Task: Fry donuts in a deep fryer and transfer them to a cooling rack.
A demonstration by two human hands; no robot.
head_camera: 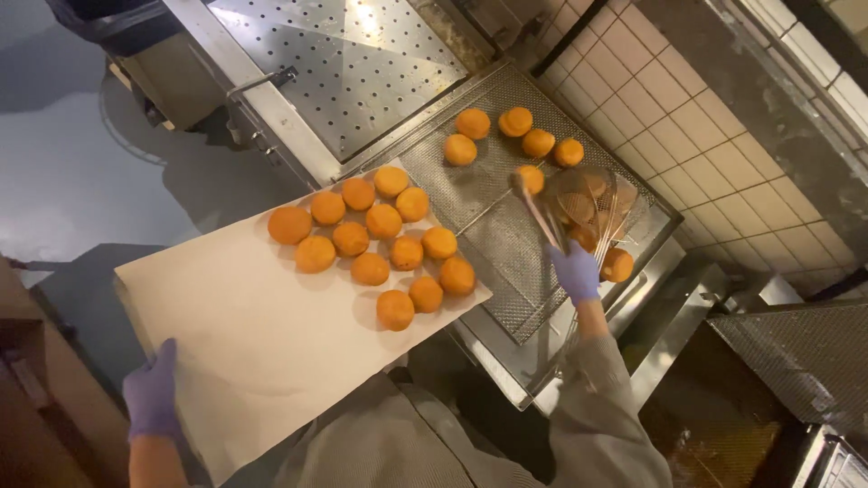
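Metal tongs (540, 217) pinch one golden, seemingly fried bun (531, 178).

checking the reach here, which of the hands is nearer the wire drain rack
Right. The right hand holds tongs over the wire drain rack; the left hand grips the paper-lined tray's near corner, far from it.

warm overhead light, glare on the perforated steel lid (344, 54) (top centre), dim floor at left, soft blur around the tongs (540, 215).

Perforated steel lid (344, 63), tiled wall (687, 117), grey floor (63, 172), brown cardboard box (41, 407), mesh basket (805, 361).
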